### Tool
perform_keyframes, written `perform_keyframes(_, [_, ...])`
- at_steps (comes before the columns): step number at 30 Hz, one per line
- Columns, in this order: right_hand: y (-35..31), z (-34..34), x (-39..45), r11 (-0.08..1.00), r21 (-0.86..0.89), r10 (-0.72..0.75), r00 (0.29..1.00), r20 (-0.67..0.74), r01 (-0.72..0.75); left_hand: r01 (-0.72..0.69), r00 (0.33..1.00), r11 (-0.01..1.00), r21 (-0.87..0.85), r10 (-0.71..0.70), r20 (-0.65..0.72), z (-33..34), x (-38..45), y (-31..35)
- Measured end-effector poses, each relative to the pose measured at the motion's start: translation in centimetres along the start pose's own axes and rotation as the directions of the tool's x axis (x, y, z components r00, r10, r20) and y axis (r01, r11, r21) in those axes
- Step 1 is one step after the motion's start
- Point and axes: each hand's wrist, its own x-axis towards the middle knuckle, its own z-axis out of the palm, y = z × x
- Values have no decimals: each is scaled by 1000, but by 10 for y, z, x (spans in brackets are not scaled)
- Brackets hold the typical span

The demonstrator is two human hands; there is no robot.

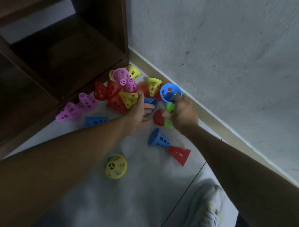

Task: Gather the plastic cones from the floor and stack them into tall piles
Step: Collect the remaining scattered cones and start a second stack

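Note:
Perforated plastic cones in red, yellow, pink, blue and green lie scattered on the pale floor by the wall. My right hand (pixel 182 114) grips a short stack with a blue cone (pixel 170 92) on top, mouth up, and a green cone (pixel 169 106) under it. My left hand (pixel 140 110) reaches among the cones with its fingers around a small blue cone (pixel 150 101). A red cone (pixel 158 117) and another green one (pixel 168 123) lie just below my right hand. The image is blurred around both hands.
A dark wooden shelf unit (pixel 60 52) stands at the left, with pink cones (pixel 87 101) against its base. A blue cone (pixel 158 138), a red cone (pixel 179 154) and a yellow cone (pixel 116 166) lie nearer me. The grey wall (pixel 238 66) and skirting run along the right. My shoe (pixel 207 207) is at the bottom.

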Motion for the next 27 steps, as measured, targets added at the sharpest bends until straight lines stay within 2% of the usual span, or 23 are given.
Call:
perform_keyframes(3, [7, -28, -1, 999, -25, 32, 999, 15, -31, -37, 998, 978, 206, 45, -38, -6, 3, -2])
perform_keyframes(5, [16, -39, -6, 998, 5, 55, 998, 29, -55, -134, 987, 930, 343, 154, -32, -9, 12, -9])
perform_keyframes(7, [27, -44, -13, 998, 3, 62, 997, 38, -62, -277, 948, 768, 577, 315, 36, -10, 25, -15])
perform_keyframes(10, [45, -42, -23, 995, 39, 92, 994, 59, -94, -371, 897, 486, 791, 408, 171, 4, 31, -19])
perform_keyframes(13, [60, -38, -33, 983, 124, 128, 989, 77, -137, -398, 875, 343, 851, 422, 240, 23, 36, -19])
perform_keyframes(16, [71, -36, -40, 974, 167, 136, 986, 101, -151, -367, 875, 175, 914, 399, 275, 37, 49, -19])
perform_keyframes(18, [74, -37, -43, 970, 185, 137, 984, 112, -156, -351, 872, 98, 931, 397, 287, 43, 53, -17])
perform_keyframes(22, [76, -42, -44, 963, 203, 159, 982, 104, -178, -329, 859, 15, 944, 420, 293, 47, 56, -13])
perform_keyframes(27, [77, -44, -41, 966, 175, 175, 979, 107, -191, -352, 841, 21, 936, 445, 306, 45, 59, -14])
